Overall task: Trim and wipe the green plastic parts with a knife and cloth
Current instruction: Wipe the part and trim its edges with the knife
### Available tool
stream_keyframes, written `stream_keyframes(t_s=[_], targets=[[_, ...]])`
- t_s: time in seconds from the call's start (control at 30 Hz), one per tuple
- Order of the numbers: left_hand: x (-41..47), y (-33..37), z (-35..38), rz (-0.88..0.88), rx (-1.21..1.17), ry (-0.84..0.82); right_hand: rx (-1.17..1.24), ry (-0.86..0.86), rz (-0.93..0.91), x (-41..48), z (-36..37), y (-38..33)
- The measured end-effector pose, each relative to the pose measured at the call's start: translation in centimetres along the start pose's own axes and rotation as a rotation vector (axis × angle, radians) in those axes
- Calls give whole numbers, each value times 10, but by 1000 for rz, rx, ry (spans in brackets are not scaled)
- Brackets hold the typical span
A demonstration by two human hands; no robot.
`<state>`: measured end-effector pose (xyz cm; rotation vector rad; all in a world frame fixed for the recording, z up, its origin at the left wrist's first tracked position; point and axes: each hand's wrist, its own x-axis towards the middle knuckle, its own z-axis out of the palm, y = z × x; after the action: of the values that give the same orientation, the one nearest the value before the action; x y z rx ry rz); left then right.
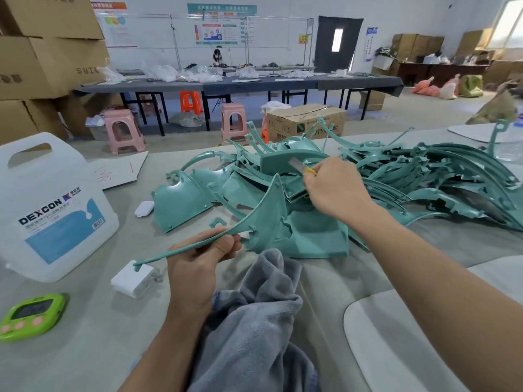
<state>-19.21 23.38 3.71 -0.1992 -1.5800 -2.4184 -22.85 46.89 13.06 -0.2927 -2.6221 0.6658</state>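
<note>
Grey cloth (263, 321) lies on pale table (99, 349) (cardboard boxes (51, 52) stacked behind).

A: What sort of place is this?
B: A small factory workroom. Cardboard boxes (51, 52) are stacked on the far left, and long counters (254, 84) strewn with plastic bags (161, 72) cross the far side, plastic stools (123, 128) by them.
A: Anything else?
B: Posters (219, 31) on the far wall, and a heap of matching green plastic parts (424, 171) on the near counter (113, 321).

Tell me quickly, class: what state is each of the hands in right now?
Left hand: pinches a curved green plastic part with a long thin arm.
Right hand: grips a yellow-handled knife with a metal blade.
</note>
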Motion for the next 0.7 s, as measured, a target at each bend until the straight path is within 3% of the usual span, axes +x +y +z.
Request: stream_keyframes(t_s=[0.07, 0.17, 0.23, 0.33, 0.43, 0.57, 0.7], targets=[[0, 0, 0, 2, 3, -8, 105, 26, -59, -6, -1, 1], [0, 0, -1, 3, 15, -13, 236, -144, -218, -24, 2, -11], [0, 0, -1, 0, 19, -18, 213, -226, -191, -25, 3, -11], [-1, 1, 0, -17, 11, -2, 72, -93, -94, -24, 1, -1], [-1, 3, 2, -21, 14, 5, 95, 10, -177, -42, 5, -2], [-1, 1, 2, -15, 43, 30, 285, -199, -379, -69, 9, -13], [-2, 3, 2, -25, 49, 25, 190, -113, -213, -56, 8, -4]])
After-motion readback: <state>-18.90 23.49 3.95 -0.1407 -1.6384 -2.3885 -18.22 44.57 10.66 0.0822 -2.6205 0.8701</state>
